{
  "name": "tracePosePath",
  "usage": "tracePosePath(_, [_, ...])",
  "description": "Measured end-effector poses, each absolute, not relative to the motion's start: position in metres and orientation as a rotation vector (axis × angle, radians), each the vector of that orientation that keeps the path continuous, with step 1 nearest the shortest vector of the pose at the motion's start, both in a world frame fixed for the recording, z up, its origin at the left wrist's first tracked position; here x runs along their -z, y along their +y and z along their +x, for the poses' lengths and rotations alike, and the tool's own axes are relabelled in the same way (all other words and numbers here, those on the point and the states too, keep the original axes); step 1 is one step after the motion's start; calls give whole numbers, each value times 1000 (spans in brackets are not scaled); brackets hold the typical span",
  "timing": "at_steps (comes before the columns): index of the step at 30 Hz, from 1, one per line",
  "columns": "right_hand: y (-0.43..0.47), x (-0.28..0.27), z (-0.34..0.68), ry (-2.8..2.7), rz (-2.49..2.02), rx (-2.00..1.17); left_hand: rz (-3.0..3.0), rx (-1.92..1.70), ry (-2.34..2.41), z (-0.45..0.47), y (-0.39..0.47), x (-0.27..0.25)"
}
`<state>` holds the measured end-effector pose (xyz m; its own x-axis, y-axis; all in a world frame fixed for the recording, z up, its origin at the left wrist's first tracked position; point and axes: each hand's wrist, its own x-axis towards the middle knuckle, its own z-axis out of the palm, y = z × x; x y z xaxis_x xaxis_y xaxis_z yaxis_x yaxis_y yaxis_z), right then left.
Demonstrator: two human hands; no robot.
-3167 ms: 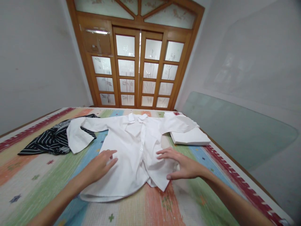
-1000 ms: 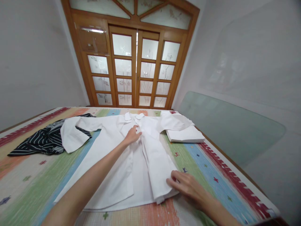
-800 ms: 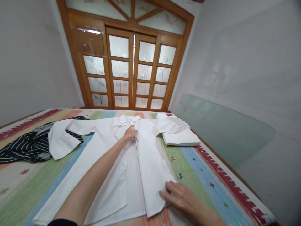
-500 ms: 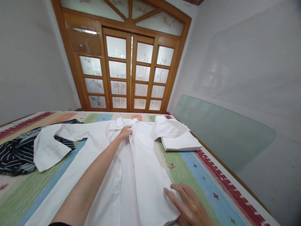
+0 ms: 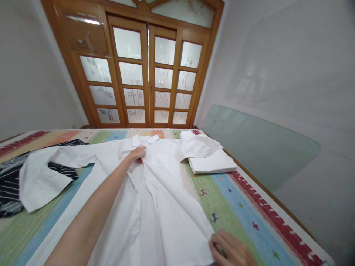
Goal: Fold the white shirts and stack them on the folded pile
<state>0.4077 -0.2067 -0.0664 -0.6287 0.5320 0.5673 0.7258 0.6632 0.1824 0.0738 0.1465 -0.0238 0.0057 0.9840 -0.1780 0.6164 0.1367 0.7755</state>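
A white collared shirt (image 5: 174, 207) lies spread front up, its collar toward the far end and its button front partly apart. My left hand (image 5: 138, 152) reaches across it and is closed on the front edge just below the collar. At the lower right, my right hand (image 5: 231, 248) has its fingers curled round the shirt's side edge near the hem. Folds run through the cloth between the two hands. The left sleeve in view lies bent over a black-and-white striped garment (image 5: 9, 188); the other sleeve rests against a folded white cloth (image 5: 213, 164).
Under everything is a colourful striped cover (image 5: 246, 218) with small figures. A pale green panel (image 5: 260, 144) stands along the wall on the right. Wooden doors with glass panes (image 5: 133, 75) are beyond the far edge.
My right hand has gone from spread fingers to a closed grip on the shirt's edge. My left hand has shifted slightly left, and the shirt front now shows slanting folds.
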Motion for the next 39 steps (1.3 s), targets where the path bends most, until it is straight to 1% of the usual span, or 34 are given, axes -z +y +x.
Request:
tracePosePath(5, [-199,77,402,-2413,-1043,547,1555,-722,1657,73,141,23])
tracePosePath(8, [-195,72,396,-2465,-990,539,1533,-759,1629,73,128,21])
tracePosePath(18, [-192,59,359,-2539,-886,378,1353,-627,1138,70,44,16])
tracePosePath(22, [-190,45,330,-2601,-742,444,1473,-590,1209,70,34,14])
tracePosePath(26, [-188,31,315,-2668,-743,407,1527,-593,1282,64,35,11])
tracePosePath(33, [-199,31,320,-2427,-833,294,1487,-575,1265,53,32,11])
tracePosePath(39, [-203,36,309,-2700,-902,200,1597,-654,1354,52,31,20])
